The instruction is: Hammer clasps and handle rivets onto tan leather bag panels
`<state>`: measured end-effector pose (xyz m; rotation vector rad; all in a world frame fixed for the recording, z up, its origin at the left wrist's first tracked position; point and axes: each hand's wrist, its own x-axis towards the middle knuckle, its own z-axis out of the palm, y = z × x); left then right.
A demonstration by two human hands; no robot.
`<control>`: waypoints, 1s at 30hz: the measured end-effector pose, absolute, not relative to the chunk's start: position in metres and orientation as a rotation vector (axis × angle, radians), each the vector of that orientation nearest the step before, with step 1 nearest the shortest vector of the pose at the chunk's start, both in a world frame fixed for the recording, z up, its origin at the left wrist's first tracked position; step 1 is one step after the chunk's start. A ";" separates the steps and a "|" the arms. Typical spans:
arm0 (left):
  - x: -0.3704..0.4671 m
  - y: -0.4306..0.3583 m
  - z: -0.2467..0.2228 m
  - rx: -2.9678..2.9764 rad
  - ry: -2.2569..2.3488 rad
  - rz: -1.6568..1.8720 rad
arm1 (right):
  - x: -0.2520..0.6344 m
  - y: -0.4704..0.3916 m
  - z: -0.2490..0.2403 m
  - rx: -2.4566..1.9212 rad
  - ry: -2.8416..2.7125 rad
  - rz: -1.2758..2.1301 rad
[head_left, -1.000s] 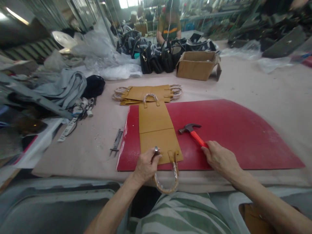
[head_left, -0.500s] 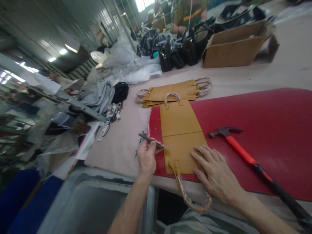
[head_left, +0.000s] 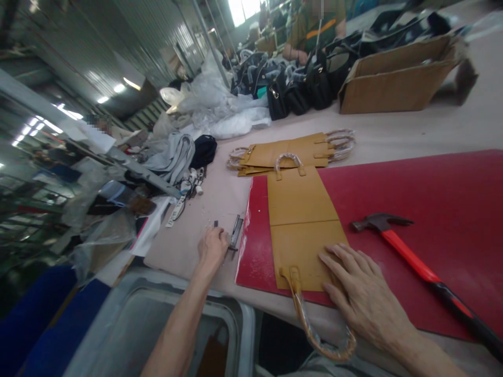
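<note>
A tan bag panel (head_left: 301, 201), creased across its middle, lies on the red mat (head_left: 432, 183), with a plastic-wrapped handle (head_left: 314, 330) at its near end hanging over the table edge. My right hand (head_left: 363, 288) rests flat on the panel's lower right corner, fingers spread. Left of the mat, my left hand (head_left: 214, 245) is down by the tabletop, closed round a slim dark metal punch (head_left: 216, 223); only its end shows above the fingers. Beside that hand lie several thin metal tools (head_left: 236, 233). On the mat's right side is a claw hammer (head_left: 408, 254) with a red and black handle.
More tan panels with wrapped handles (head_left: 286, 148) are stacked behind the mat. Farther back are black bags (head_left: 296, 94), a cardboard box (head_left: 396, 84) and plastic wrapping (head_left: 220, 112). A grey bin (head_left: 133, 314) stands below the table's near edge. Another person (head_left: 314, 31) is across the table.
My left hand has moved left with the punch, from the panel's edge to the tools on the tabletop. My right hand stays on the panel. The view has shifted slightly.
</note>
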<state>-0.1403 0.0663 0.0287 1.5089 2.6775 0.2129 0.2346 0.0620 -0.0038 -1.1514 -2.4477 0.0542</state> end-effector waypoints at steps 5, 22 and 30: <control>-0.143 0.101 0.027 1.521 2.577 0.167 | 0.235 0.062 -0.004 -1.146 -2.450 0.044; -0.170 0.155 0.017 1.394 2.403 0.195 | 0.235 0.061 -0.001 -1.169 -2.453 0.080; -0.182 0.145 0.024 1.372 2.337 0.125 | 0.234 0.058 0.003 -1.212 -2.419 0.198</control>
